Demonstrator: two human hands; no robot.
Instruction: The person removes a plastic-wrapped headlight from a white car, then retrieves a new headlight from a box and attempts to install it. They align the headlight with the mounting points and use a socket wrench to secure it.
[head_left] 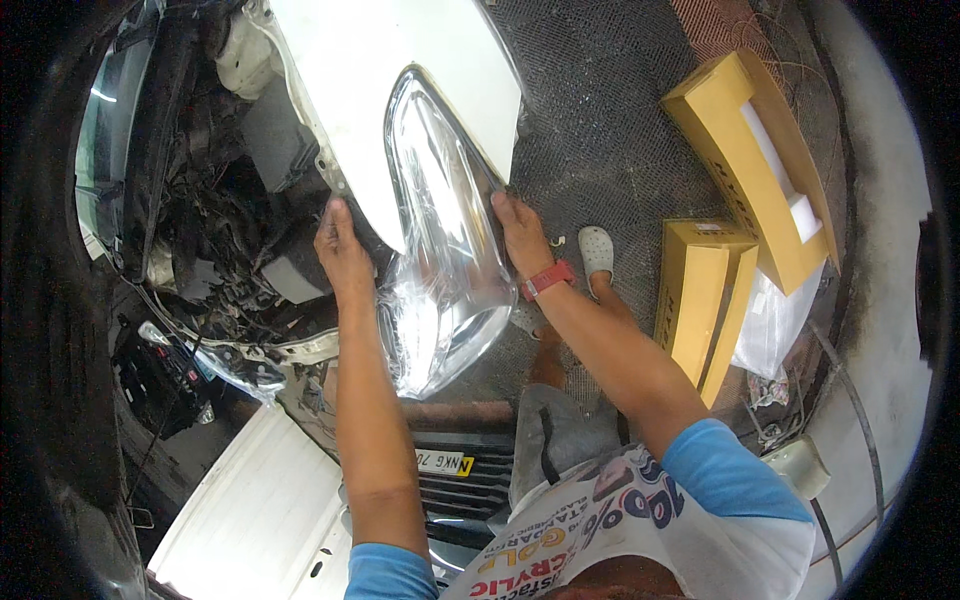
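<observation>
A clear, chrome-backed car headlight point(440, 270) sits against the pointed end of a white fender point(450, 50), and its lens looks covered in glossy film. My right hand point(522, 232) is closed on the headlight's outer edge, thumb on top and the other fingers mostly hidden beneath. On the inner side, my left hand point(345, 250) is closed at the headlight's back, beside the fender's inner rim. Its fingertips are bunched together and partly hidden.
The exposed engine bay point(240, 200) lies to the left. Another headlight point(240, 370) and a white body panel point(250, 500) are at lower left. On the right lie an opened cardboard box point(720, 130) and a second yellow-brown box point(690, 290). A car grille point(460, 500) is below.
</observation>
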